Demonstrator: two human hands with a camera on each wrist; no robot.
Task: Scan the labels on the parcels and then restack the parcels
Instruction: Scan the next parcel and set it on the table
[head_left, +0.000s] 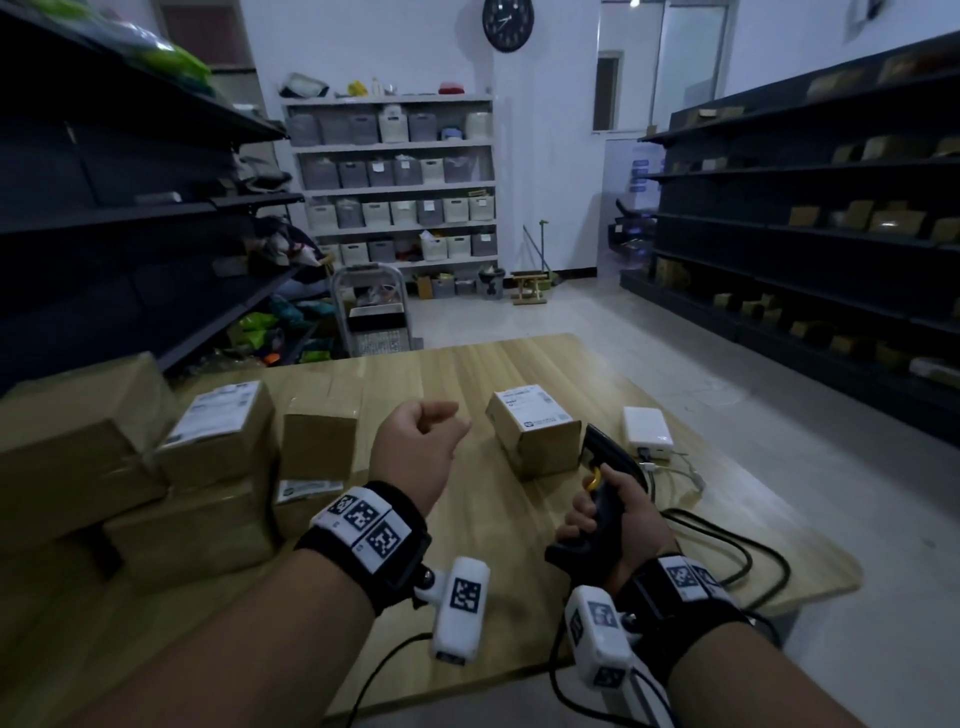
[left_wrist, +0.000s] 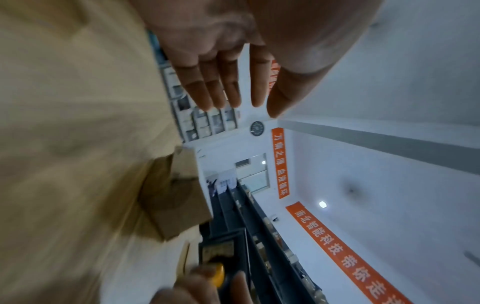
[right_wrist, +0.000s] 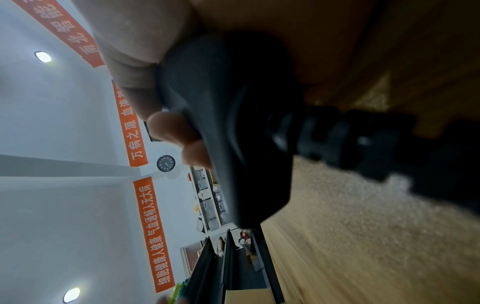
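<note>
One labelled parcel (head_left: 535, 428) alone on table (head_left: 447, 374), right hand (head_left: 618, 512) gripping scanner (head_left: 605, 488)

One head view, two rolled wrist views.
The head camera looks forward and down over the table (head_left: 467, 374) toward the far wall clock (head_left: 508, 23). Each wrist camera sits close behind its fingers, rolled sideways and tilted toward the ceiling; all three share the clock (left_wrist: 257, 128) (right_wrist: 166, 163) and table.

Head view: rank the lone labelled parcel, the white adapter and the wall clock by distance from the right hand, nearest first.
1. Lone labelled parcel, on the table just ahead-left of the right hand.
2. White adapter, on the table farther ahead, slightly right.
3. Wall clock, high on the far wall.
</note>
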